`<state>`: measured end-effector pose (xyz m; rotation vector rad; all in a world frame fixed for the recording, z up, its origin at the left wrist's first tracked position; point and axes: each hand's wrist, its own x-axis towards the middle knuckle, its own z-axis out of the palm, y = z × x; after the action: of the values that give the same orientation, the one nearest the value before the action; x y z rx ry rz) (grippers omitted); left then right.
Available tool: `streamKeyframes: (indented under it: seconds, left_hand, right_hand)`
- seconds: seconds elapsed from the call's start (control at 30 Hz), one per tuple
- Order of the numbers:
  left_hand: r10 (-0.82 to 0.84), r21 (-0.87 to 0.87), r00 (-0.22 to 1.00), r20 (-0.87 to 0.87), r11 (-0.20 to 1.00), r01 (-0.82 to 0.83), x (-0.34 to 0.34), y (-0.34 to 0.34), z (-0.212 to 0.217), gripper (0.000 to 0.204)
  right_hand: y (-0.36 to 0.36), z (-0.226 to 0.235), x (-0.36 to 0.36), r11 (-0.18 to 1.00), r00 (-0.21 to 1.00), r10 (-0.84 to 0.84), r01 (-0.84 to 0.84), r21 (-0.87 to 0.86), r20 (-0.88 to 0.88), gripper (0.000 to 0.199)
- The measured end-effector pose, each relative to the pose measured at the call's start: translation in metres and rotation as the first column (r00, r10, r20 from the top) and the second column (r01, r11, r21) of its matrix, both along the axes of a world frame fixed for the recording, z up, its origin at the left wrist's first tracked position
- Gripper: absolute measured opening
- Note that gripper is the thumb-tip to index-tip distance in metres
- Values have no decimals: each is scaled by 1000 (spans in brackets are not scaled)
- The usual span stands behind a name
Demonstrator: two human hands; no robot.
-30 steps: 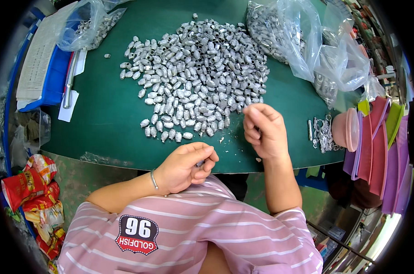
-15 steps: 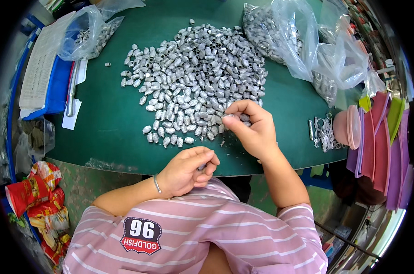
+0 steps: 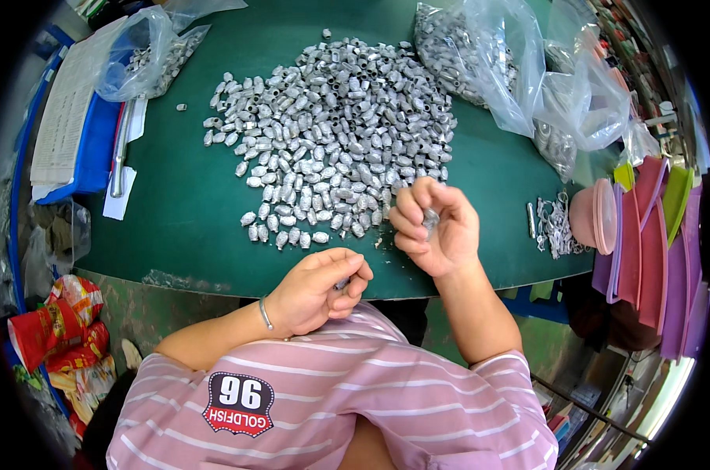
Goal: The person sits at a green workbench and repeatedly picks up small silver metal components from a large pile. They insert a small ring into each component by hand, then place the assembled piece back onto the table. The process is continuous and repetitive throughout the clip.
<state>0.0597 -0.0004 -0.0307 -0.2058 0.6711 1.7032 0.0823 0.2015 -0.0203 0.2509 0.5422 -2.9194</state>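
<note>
A big heap of small silvery barrel-shaped metal beads [image 3: 331, 129], several showing a hole in the end, spreads over the green table [image 3: 190, 211]. My right hand [image 3: 445, 231] is at the heap's near right edge, palm turned up, its fingers curled around a metal bead [image 3: 430, 219]. Close to the front edge of the table is my left hand [image 3: 316, 290], a bracelet at its wrist. Its fingers are curled inward, and a small grey metal bead [image 3: 342, 283] shows partly between them; the rest of it is hidden.
Clear plastic bags [image 3: 500, 63] with more beads lie at the back right, and another bag [image 3: 155, 59] at the back left. A pink tub [image 3: 594, 215] stands right, beside small white pieces [image 3: 557, 227]. Papers [image 3: 77, 102] rest on a blue tray [image 3: 96, 160].
My right hand has drawn slightly toward me and turned its palm up, so the bead in its fingers shows. My left hand has hardly moved.
</note>
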Motion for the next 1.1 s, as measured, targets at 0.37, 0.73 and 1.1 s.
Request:
streamKeyframes:
  seconds: [0.37, 0.73, 1.1]
  left_hand:
    - [-7, 22, 1000, 14, 1000, 7, 0, -2, -3, 23]
    - [-10, 29, 1000, 12, 1000, 10, 0, -2, -3, 23]
    - [-39, 58, 996, -86, 997, 44, 0, -1, 7, 18]
  right_hand:
    - [-21, -2, -12, -511, 958, 232, 269, 816, -170, 28]
    - [-23, 0, 0, 4, 969, 100, 225, 974, -224, 19]
    - [-10, -10, 7, 993, 993, 119, -119, -16, -19, 17]
